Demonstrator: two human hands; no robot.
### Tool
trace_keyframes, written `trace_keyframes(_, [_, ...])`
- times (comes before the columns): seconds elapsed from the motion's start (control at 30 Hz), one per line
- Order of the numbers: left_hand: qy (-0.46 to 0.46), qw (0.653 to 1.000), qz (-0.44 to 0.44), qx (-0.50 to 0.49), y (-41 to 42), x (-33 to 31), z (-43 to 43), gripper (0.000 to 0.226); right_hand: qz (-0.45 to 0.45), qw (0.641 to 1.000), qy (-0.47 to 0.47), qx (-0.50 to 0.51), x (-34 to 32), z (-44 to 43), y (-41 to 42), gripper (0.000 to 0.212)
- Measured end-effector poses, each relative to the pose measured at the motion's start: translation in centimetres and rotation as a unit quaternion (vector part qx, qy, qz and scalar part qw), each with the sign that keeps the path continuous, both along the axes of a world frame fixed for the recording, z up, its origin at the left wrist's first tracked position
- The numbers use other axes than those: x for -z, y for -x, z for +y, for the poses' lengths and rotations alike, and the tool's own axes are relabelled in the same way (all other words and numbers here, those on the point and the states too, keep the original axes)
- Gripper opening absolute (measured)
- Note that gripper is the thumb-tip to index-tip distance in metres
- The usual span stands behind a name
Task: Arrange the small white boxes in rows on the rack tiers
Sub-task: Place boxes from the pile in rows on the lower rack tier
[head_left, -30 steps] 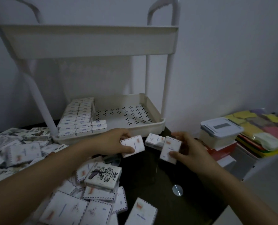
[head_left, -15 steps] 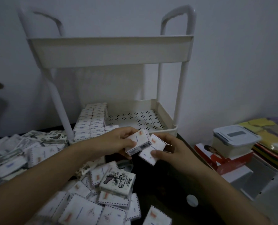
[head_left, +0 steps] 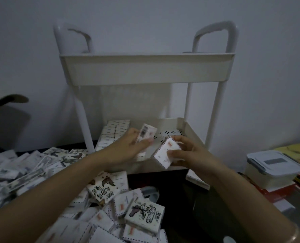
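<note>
a white box (head_left: 146, 133) is being pinched by the left hand (head_left: 126, 149) over the lower tier (head_left: 191, 132), beside the rows (head_left: 115, 130); the right hand (head_left: 193, 155) is gripping a second box (head_left: 164, 154) at its front. a loose pile (head_left: 110, 207) is crowding the table (head_left: 189, 207), a lidded container (head_left: 271, 165) standing rightward.

Small white boxes (head_left: 165, 153) of matt printed card, held in the fingers (head_left: 187, 140). Beyond the fingertips is a rack (head_left: 145, 71) of smooth, matt cream plastic. Below them lies a dark, glossy table (head_left: 184, 213), and to their right stands a translucent plastic container (head_left: 271, 171).
</note>
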State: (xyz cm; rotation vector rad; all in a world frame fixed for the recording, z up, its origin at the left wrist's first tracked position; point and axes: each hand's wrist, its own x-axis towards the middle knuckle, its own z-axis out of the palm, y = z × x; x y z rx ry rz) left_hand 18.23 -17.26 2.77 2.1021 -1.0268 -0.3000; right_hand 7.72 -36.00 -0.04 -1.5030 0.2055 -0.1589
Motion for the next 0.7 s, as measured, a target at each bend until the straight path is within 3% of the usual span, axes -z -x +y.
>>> trace_keyframes(0.13, [0.077, 0.988, 0.108, -0.074, -3.4, -0.6, 0.7, 0.023, 0.011, 0.997, 0.072, 0.022, -0.7, -1.2, -1.9, 0.038])
trace_keyframes(0.33, [0.124, 0.977, 0.136, -0.106, -7.5, -0.3, -0.3, 0.029, -0.009, 0.99, 0.13, 0.051, -1.4, -2.4, -5.8, 0.034])
trace_keyframes(0.47, [0.08, 0.987, 0.061, -0.128, -8.7, 1.1, -1.3, 0.024, -0.026, 0.973, 0.217, 0.078, -1.0, -2.4, -8.3, 0.034])
trace_keyframes(0.6, [0.037, 0.993, -0.022, -0.113, -9.2, 2.1, -2.1, 0.02, -0.034, 0.911, 0.399, 0.099, -0.4, -1.9, -9.2, 0.035])
trace_keyframes(0.7, [-0.004, 0.992, -0.086, -0.096, -9.9, 2.7, -2.3, 0.024, -0.035, 0.881, 0.465, 0.084, 0.1, -1.7, -9.8, 0.035])
